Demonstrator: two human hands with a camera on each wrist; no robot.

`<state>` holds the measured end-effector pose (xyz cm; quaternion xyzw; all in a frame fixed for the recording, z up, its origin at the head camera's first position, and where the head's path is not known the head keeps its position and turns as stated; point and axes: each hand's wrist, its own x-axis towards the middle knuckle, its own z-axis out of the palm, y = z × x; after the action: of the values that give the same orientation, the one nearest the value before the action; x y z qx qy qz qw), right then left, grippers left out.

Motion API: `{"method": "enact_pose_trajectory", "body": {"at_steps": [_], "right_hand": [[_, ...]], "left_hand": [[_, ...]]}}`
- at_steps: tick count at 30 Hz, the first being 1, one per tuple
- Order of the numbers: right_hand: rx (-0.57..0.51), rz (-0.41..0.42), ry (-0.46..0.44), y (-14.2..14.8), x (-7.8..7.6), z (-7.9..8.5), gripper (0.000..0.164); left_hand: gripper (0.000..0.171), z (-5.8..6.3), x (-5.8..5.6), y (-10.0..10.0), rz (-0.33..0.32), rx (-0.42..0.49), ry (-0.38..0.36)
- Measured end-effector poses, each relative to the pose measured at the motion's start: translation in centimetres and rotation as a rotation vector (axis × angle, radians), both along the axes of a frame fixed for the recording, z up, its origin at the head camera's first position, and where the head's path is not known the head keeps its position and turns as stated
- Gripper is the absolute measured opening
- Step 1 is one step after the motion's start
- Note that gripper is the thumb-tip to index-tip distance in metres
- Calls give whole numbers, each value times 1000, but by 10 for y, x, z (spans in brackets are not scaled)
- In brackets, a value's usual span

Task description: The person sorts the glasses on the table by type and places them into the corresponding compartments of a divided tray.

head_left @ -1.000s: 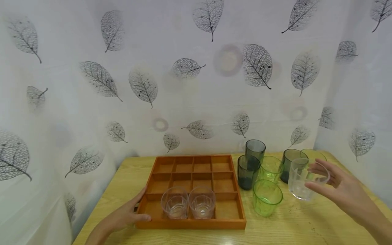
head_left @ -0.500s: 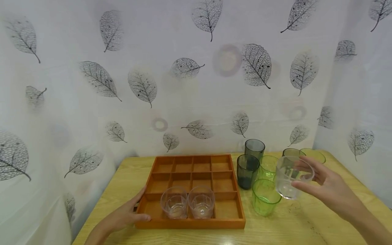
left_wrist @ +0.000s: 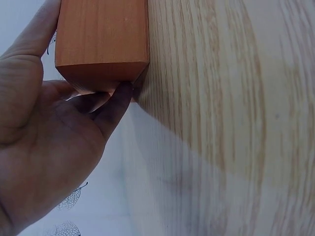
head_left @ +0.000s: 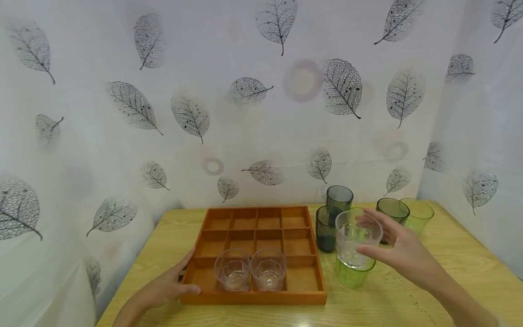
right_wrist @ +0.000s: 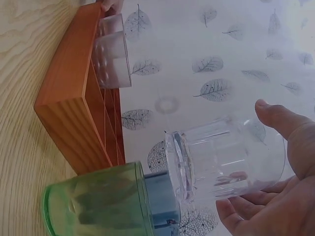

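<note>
My right hand (head_left: pixel 398 247) grips a clear tumbler (head_left: pixel 349 245) between thumb and fingers. It hangs in the air above a green tumbler (head_left: pixel 352 278), which it partly covers in the head view. In the right wrist view, the clear tumbler's thick base (right_wrist: pixel 181 167) faces the divided wooden tray (right_wrist: pixel 69 64). My left hand (head_left: pixel 165 287) holds the left front corner of that tray (head_left: pixel 253 298), thumb at the front rim and fingers along the side. Two clear tumblers, one left (head_left: pixel 234 274) and one right (head_left: pixel 268 274), stand upright in the tray's front row.
Right of the tray stand dark grey tumblers, one near it (head_left: pixel 324 234), one behind (head_left: pixel 339 196) and one farther right (head_left: pixel 392 208). A green tumbler (head_left: pixel 418 217) is at the back right; another green one is mostly hidden behind the held tumbler. A leaf-print curtain (head_left: pixel 261 136) backs the table.
My right hand has carried the clear tumbler leftward, from beside the grey and green tumblers to above the front green one. The left hand stays at the tray corner.
</note>
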<state>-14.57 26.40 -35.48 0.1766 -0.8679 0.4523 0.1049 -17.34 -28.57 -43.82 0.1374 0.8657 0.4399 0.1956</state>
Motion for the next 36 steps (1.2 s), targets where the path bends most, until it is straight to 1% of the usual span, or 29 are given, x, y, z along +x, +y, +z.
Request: {"method": "enact_pose_trajectory", "body": {"at_steps": [4, 7, 11, 14, 18, 22, 25, 28, 32, 36], "right_hand": [[-35, 39, -6, -16, -3, 1, 84], [-67, 77, -25, -28, -3, -1, 83], [-71, 91, -33, -44, -3, -5, 83], [-58, 82, -40, -55, -1, -8, 84], [-60, 67, -79, -69, 1, -11, 88], [-73, 46, -114, -79, 2, -14, 93], [-69, 31, -129, -84, 4, -17, 94], [-59, 15, -137, -89, 5, -20, 96], [-50, 10, -136, -93, 7, -25, 98], [-56, 11, -161, -97, 7, -30, 97]], "left_hand": [[110, 0, -1, 1, -6, -7, 9], [110, 0, -1, 1, 1, -5, -3], [110, 0, -2, 0, 2, 1, -11], [110, 0, -1, 0, -1, 11, -16], [110, 0, -1, -1, -4, 24, -20], [110, -3, -1, -2, -5, 8, -12], [109, -3, -1, -2, 0, 3, -20], [108, -3, -2, -2, -2, 18, -29], [107, -2, -2, -2, -18, 31, -16], [106, -2, -2, -2, -22, 31, -7]]}}
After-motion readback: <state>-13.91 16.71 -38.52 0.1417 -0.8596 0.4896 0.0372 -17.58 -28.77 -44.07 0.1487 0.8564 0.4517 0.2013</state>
